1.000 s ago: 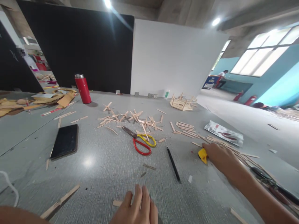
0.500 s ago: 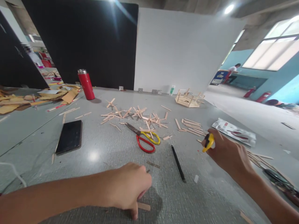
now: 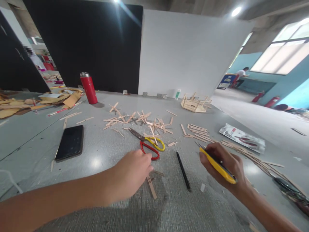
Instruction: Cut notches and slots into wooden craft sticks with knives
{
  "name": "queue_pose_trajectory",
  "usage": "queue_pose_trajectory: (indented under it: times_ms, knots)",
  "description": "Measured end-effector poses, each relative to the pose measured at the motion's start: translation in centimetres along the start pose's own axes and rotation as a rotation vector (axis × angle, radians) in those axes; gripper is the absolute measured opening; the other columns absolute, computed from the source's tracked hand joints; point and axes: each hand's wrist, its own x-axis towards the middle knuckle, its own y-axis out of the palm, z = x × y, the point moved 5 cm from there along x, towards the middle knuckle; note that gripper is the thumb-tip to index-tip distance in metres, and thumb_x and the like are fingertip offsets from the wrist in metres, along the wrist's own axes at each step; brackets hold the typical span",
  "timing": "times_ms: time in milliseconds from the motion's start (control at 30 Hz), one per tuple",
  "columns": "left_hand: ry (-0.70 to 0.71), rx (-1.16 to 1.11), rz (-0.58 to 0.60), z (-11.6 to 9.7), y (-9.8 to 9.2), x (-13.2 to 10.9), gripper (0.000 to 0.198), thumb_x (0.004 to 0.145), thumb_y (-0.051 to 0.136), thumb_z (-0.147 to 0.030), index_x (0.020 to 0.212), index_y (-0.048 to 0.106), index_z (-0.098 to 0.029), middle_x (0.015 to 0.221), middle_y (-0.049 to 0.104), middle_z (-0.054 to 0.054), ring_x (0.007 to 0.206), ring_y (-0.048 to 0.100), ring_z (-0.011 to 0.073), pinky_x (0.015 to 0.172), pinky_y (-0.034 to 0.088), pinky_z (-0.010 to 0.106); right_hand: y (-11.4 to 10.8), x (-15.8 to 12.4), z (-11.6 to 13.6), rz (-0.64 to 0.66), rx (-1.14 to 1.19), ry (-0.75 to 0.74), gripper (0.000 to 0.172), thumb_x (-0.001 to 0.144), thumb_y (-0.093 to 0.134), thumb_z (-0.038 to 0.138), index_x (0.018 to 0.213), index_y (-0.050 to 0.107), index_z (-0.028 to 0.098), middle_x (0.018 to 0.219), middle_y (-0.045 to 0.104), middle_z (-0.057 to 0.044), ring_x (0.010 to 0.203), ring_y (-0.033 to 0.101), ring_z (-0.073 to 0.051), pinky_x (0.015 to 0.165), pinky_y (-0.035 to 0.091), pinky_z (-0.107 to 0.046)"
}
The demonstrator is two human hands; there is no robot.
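My left hand (image 3: 135,172) is closed on the upper end of a flat wooden stick (image 3: 152,188) whose lower end points toward me; dark marks show on its face. Scissors (image 3: 148,146) with one red and one yellow handle lie just beyond that hand, which overlaps the red loop. In my right hand (image 3: 223,164) is a yellow utility knife (image 3: 217,166), its blade out and pointing up and left above the table. A black pen-like stick (image 3: 183,172) lies on the table between my hands.
Wooden stick pieces (image 3: 142,117) litter the table's middle, near a stick frame (image 3: 195,103). A phone (image 3: 70,142) and red flask (image 3: 88,88) stand left. A silver packet (image 3: 242,138), long sticks and dark-handled tool (image 3: 287,187) lie right. A person (image 3: 240,74) sits far off.
My left hand has risen away from me, bringing the wooden stick into fuller view. My right hand has come closer, and the knife has turned so its blade and body show lengthwise.
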Motion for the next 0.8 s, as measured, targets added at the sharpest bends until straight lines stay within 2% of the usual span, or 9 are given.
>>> queue_pose_trajectory:
  times_ms: [67,100,133,233,367,433,567,700,800]
  knots:
    - [0.074,0.017,0.059,-0.7,-0.6,-1.5,0.02,0.101,0.055,-0.024,0.105,0.072,-0.016,0.105,0.073,0.011,0.099,0.071,0.0251,0.086,0.052,0.038,0.3,-0.1,0.5,0.016,0.098,0.037,0.019,0.095,0.063,0.042,0.1,0.059,0.025,0.073,0.068,-0.001,0.056,0.061,-0.017,0.057,0.049,-0.03]
    - [0.124,0.074,0.106,-1.2,-0.6,-2.2,0.029,0.097,0.062,-0.025,0.123,0.07,-0.016,0.123,0.072,0.016,0.113,0.07,0.0314,0.092,0.053,0.044,0.5,-0.1,0.7,0.035,0.185,0.069,0.023,0.098,0.058,0.044,0.108,0.06,0.024,0.077,0.07,-0.003,0.057,0.063,-0.018,0.055,0.05,-0.03]
    - [0.184,0.135,0.183,-1.8,-0.3,-2.8,0.053,0.092,0.072,-0.027,0.142,0.061,-0.016,0.142,0.062,0.023,0.13,0.062,0.0402,0.1,0.051,0.055,0.8,0.0,0.9,0.067,0.302,0.117,0.028,0.1,0.057,0.047,0.114,0.061,0.023,0.083,0.072,-0.005,0.058,0.064,-0.018,0.051,0.05,-0.03]
    - [0.321,0.223,0.364,-3.2,1.2,-4.0,0.082,0.083,0.083,-0.03,0.155,0.048,-0.012,0.158,0.041,0.031,0.149,0.038,0.0498,0.108,0.042,0.07,1.9,-0.2,1.8,0.213,0.699,0.272,0.039,0.094,0.068,0.05,0.12,0.064,0.021,0.088,0.072,-0.006,0.061,0.063,-0.018,0.046,0.049,-0.028]
    - [0.317,0.228,0.31,-3.8,2.5,-3.5,0.066,0.093,0.073,-0.031,0.153,0.051,-0.016,0.161,0.037,0.028,0.151,0.035,0.0449,0.113,0.042,0.063,2.6,-1.1,2.8,0.301,0.879,0.426,0.034,0.089,0.076,0.051,0.094,0.061,0.022,0.058,0.05,0.007,0.045,0.038,-0.008,0.04,0.03,-0.02]
    - [0.31,0.228,0.319,-3.5,2.7,-3.3,0.064,0.094,0.07,-0.027,0.155,0.049,-0.021,0.165,0.031,0.027,0.151,0.034,0.0442,0.112,0.044,0.06,2.7,-1.7,3.0,0.319,0.9,0.495,0.037,0.091,0.073,0.055,0.092,0.06,0.021,0.054,0.042,0.01,0.043,0.031,-0.006,0.04,0.022,-0.018]
    - [0.343,0.172,0.366,-2.0,1.2,-2.6,0.078,0.086,0.068,-0.006,0.158,0.044,-0.025,0.166,0.031,0.024,0.154,0.025,0.0407,0.116,0.04,0.06,3.2,-2.3,3.2,0.37,0.931,0.539,0.045,0.092,0.069,0.062,0.105,0.066,0.019,0.061,0.054,0.005,0.043,0.036,-0.007,0.037,0.025,-0.017]
    - [0.407,0.231,0.517,-1.0,-0.1,-1.5,0.098,0.069,0.069,0.011,0.156,0.048,-0.029,0.167,0.03,0.022,0.153,0.027,0.0413,0.116,0.037,0.063,3.5,-2.2,3.2,0.423,0.921,0.515,0.047,0.091,0.068,0.063,0.097,0.07,0.017,0.065,0.062,0.001,0.041,0.043,-0.007,0.034,0.03,-0.017]
    - [0.423,0.217,0.489,-1.2,0.1,-1.0,0.101,0.067,0.066,0.015,0.154,0.049,-0.034,0.168,0.032,0.016,0.151,0.029,0.0441,0.112,0.041,0.065,3.0,-1.9,3.8,0.449,0.878,0.48,0.046,0.092,0.068,0.063,0.094,0.07,0.017,0.067,0.064,0.0,0.042,0.045,-0.008,0.035,0.032,-0.018]
